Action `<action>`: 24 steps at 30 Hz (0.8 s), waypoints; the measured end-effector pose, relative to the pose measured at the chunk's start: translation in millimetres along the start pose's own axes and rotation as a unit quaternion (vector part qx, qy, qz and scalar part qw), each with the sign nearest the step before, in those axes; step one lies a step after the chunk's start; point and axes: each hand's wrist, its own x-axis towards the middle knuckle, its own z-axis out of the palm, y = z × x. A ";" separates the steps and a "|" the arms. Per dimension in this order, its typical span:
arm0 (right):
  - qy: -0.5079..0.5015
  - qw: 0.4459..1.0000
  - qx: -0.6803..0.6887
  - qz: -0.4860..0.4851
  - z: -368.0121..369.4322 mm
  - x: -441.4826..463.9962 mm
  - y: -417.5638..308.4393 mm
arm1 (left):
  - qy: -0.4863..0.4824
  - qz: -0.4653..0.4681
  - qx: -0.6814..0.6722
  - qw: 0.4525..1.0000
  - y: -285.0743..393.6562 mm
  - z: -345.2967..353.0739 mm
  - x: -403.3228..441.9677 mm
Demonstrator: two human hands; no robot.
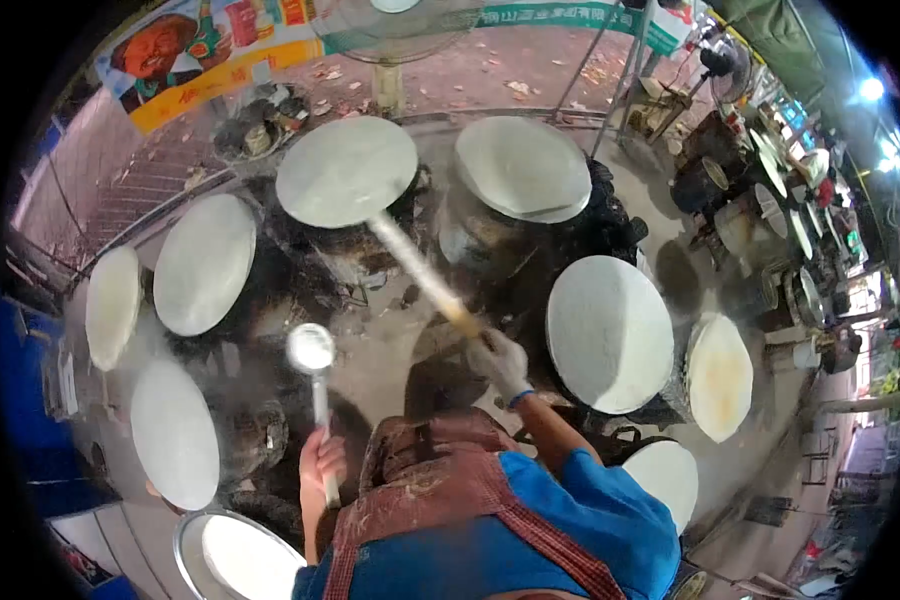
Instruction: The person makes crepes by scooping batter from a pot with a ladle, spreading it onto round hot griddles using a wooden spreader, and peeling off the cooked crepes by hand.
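My left hand (325, 462) is wrapped around the handle of a ladle (311, 349), its round bowl white and shiny. In my gloved right hand (500, 365) is a long wooden spatula (425, 275), coated white along most of its length. Its far end meets the edge of a round griddle (347, 172) covered with a pale white layer. Similar white-covered griddles stand around me: one at the back right (523, 168), one at the right (610, 335) and several on the left (205, 265). Beside my left forearm sits a metal basin (188, 560) of white liquid.
A yellowish round sheet (720, 377) with a browned middle lies at the right. Dark stoves stand under the griddles. A fan (395, 35) and a printed banner (220, 60) are at the back. Pots and drums (750, 225) line the far right.
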 end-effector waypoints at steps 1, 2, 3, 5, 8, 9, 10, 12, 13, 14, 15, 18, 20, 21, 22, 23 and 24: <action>0.046 0.993 -0.094 -0.060 -34.5 5.5 -7.0 | -0.020 -0.098 0.014 0.995 7.0 1.2 24.5; 0.090 0.972 -0.186 -0.113 -60.3 13.8 -22.9 | -0.093 -0.120 0.029 0.988 23.5 -10.3 54.8; 0.082 0.979 -0.184 -0.026 -75.6 20.4 -29.0 | -0.035 -0.127 0.048 0.990 18.7 5.0 62.9; 0.090 0.974 -0.209 0.019 -92.1 44.1 -13.5 | 0.045 -0.127 0.092 0.987 10.0 30.7 88.5; 0.083 0.941 -0.329 0.002 -95.3 101.3 19.0 | 0.079 -0.126 0.168 0.974 9.6 63.7 127.6; 0.100 0.936 -0.329 -0.074 -97.7 122.1 27.7 | 0.074 -0.136 0.187 0.970 4.2 84.8 133.8; 0.121 0.926 -0.342 -0.102 -101.7 140.6 25.1 | 0.070 -0.149 0.206 0.965 2.2 101.4 140.6; 0.167 0.902 -0.367 -0.157 -108.1 184.7 16.8 | 0.102 -0.177 0.239 0.949 15.4 112.8 152.5; 0.171 0.893 -0.372 -0.187 -110.2 207.0 13.6 | 0.113 -0.206 0.249 0.940 27.8 114.4 157.5; 0.176 0.882 -0.379 -0.217 -112.7 230.6 12.3 | 0.124 -0.235 0.259 0.929 38.9 119.9 169.1; 0.181 0.870 -0.386 -0.246 -114.9 251.9 12.4 | 0.166 -0.241 0.320 0.901 36.5 141.2 173.0; 0.106 0.883 -0.373 -0.265 -114.8 298.6 14.7 | 0.232 -0.160 0.393 0.875 51.0 161.9 190.6; 0.044 0.867 -0.426 -0.254 -119.2 324.3 22.3 | 0.143 -0.242 0.337 0.898 95.1 139.9 214.7; 0.006 0.864 -0.445 -0.236 -124.1 329.6 12.2 | 0.124 -0.272 0.274 0.914 91.0 157.9 214.4; -0.035 0.859 -0.463 -0.219 -128.9 336.3 1.3 | 0.154 -0.267 0.320 0.896 101.3 160.2 221.7; -0.054 0.865 -0.455 -0.205 -136.0 340.1 -16.3 | 0.161 -0.265 0.322 0.895 102.5 172.5 225.3; -0.026 0.870 -0.439 -0.224 -138.5 353.8 -13.8 | 0.170 -0.266 0.321 0.893 102.6 183.0 227.0</action>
